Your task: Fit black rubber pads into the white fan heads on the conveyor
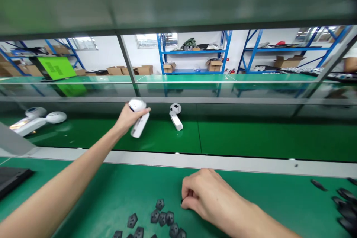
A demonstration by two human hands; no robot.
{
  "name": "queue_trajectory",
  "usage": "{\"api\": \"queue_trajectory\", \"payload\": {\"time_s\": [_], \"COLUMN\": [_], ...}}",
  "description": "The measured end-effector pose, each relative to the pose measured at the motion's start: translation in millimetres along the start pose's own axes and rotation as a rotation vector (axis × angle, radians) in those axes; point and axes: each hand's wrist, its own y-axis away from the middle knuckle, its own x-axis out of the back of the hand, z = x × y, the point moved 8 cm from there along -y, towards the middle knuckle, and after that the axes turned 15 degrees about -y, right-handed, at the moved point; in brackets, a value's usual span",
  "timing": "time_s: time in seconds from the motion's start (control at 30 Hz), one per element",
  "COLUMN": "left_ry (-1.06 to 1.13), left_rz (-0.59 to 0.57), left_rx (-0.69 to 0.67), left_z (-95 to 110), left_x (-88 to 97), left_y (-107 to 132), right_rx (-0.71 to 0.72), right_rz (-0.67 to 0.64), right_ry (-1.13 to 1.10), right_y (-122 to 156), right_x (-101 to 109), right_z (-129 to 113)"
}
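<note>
3 blue steel shelving racks (195, 52) line the far white wall, with brown cardboard boxes (214, 65) on and beneath them. Nearer, a long green assembly-line belt (251, 137) runs across the view behind a grey metal rail (195, 163), and a green-matted workbench (111, 193) fills the foreground. Toward the belt's left end lie 2 white handheld devices with rounded heads (33, 124), and just right of centre lies a white device with a black-and-white football-patterned head (175, 109). The left hand (129, 119) is raised over the belt, its fingers clamped around a white handheld device with a rounded head (141, 124). The right hand (206, 193) rests on the mat, fingers bunched together just beside a scatter of small dark grey pentagonal pieces (162, 218). Whether those fingers pinch anything cannot be told.
</note>
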Motion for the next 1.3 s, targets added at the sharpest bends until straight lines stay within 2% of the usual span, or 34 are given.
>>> {"api": "queue_trajectory", "payload": {"time_s": [0.1, 0.2, 0.3, 0.4, 0.5, 0.6, 0.7, 0.8, 0.87, 0.93, 1.07, 1.13, 1.2, 1.3], "left_ry": [0.129, 0.223, 0.333, 0.46, 0.461, 0.493, 0.556, 0.474, 0.361, 0.271, 0.269, 0.279, 0.252, 0.167], "left_rz": [-0.101, -0.206, -0.361, -0.501, -0.467, -0.308, -0.157, -0.144, -0.174, -0.256, -0.629, -0.769, -0.792, -0.666], "left_rx": [-0.086, -0.126, -0.087, -0.013, -0.015, -0.02, 0.054, 0.094, 0.06, -0.006, -0.105, -0.119, -0.141, -0.219], "left_z": [29.7, 54.3, 67.6, 71.4, 70.9, 68.1, 60.7, 57.6, 58.8, 60.2, 54.2, 48.7, 47.1, 57.9], "left_x": [-23.6, -40.4, -54.6, -66.6, -68.4, -63.2, -60.1, -64.9, -67.2, -69.9, -83.1, -86.6, -85.6, -76.7], "left_y": [52.0, 96.7, 126.9, 145.2, 150.2, 147.3, 146.6, 151.8, 155.2, 156.9, 160.4, 160.9, 158.3, 155.6], "right_rx": [0.074, 0.187, 0.263, 0.279, 0.28, 0.283, 0.307, 0.364, 0.4, 0.403, 0.254, 0.179, 0.143, 0.104], "right_rz": [0.122, 0.312, 0.428, 0.451, 0.45, 0.407, 0.319, 0.232, 0.183, 0.163, 0.199, 0.204, 0.214, 0.243], "right_ry": [-0.26, -0.52, -0.692, -0.769, -0.831, -0.888, -0.86, -0.756, -0.671, -0.616, -0.808, -0.929, -0.995, -1.064], "right_y": [-2.9, 0.0, 5.6, 6.9, 2.8, -4.6, -9.4, -8.6, -6.9, -7.1, -17.0, -22.9, -25.9, -23.9], "right_x": [20.4, 56.6, 82.3, 87.6, 81.2, 67.9, 51.5, 37.8, 31.1, 27.3, 28.1, 28.7, 31.4, 36.3], "right_z": [-6.3, -18.2, -24.7, -22.7, -15.4, -9.4, -10.4, -16.2, -18.6, -15.7, 11.1, 23.3, 28.5, 26.6]}}
